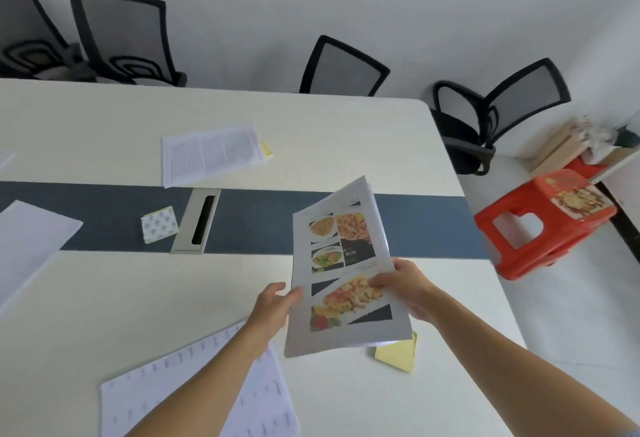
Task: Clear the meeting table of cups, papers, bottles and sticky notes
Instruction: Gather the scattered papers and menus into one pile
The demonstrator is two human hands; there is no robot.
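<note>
My right hand (403,286) grips a stack of papers with food photos (341,256), lifted above the white meeting table (104,298). My left hand (273,306) touches the stack's left edge, fingers curled against it. A yellow sticky note pad (398,355) lies under the stack's lower right corner. A printed text sheet (211,154) lies farther back with a yellow sticky note (267,150) poking out at its right. A patterned sticky pad (159,225) rests on the blue centre strip. Another printed sheet (145,391) lies under my left forearm, and a blank sheet (27,246) at the left edge.
A grey cable port (195,221) sits in the blue strip. Black mesh chairs (343,67) stand along the far side and at the right corner. A red plastic stool (543,225) and cardboard boxes (568,145) are on the floor to the right.
</note>
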